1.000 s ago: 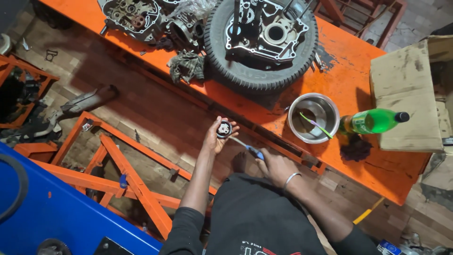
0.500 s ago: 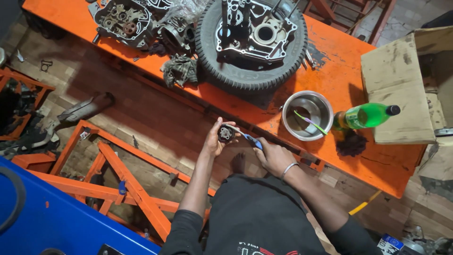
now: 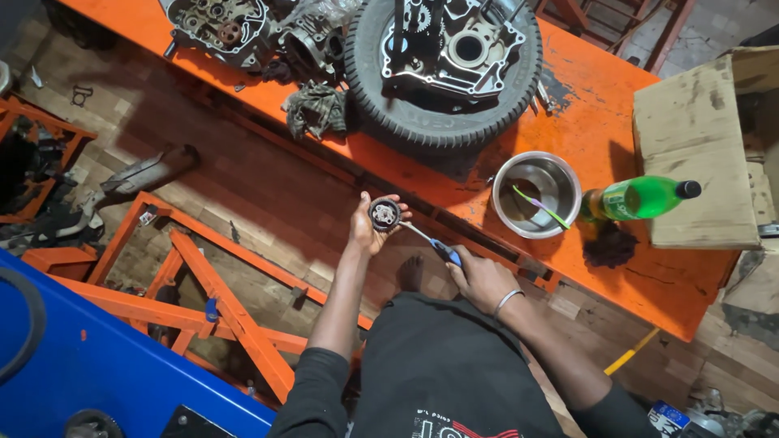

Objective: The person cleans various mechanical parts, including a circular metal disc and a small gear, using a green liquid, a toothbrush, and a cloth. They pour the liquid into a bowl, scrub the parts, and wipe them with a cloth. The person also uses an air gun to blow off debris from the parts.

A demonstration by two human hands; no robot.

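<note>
Orange paint covers the long desk (image 3: 592, 122), which slants across the far side of the view, and it looks scratched and stained with dark oil. Near its edge, out over the wooden floor, the left hand (image 3: 369, 231) holds up a small round gear part (image 3: 384, 214). The fingers curl partly around its rim, so its flat face with the metal middle is turned up and easy to see. The part looks dark, hard and toothed around the outside. The right hand (image 3: 479, 276) is closed around the blue handle of a thin screwdriver (image 3: 430, 243), and the shiny tip points at the gear part, touching it or just beside it; I cannot tell which. A silver bangle sits on that wrist. On the desk to the right stands a round steel bowl (image 3: 560, 174) with a green and purple toothbrush (image 3: 540, 207) lying in it. Just beside the bowl lies a green plastic bottle (image 3: 645, 197) on its side, next to a worn cardboard box (image 3: 698, 154). Farther left, a black rubber tyre (image 3: 406, 113) lies flat with a grey metal engine case (image 3: 454, 45) resting in its middle, maybe so it does not rock. A crumpled rag (image 3: 316, 109) lies just beside the tyre.
</note>
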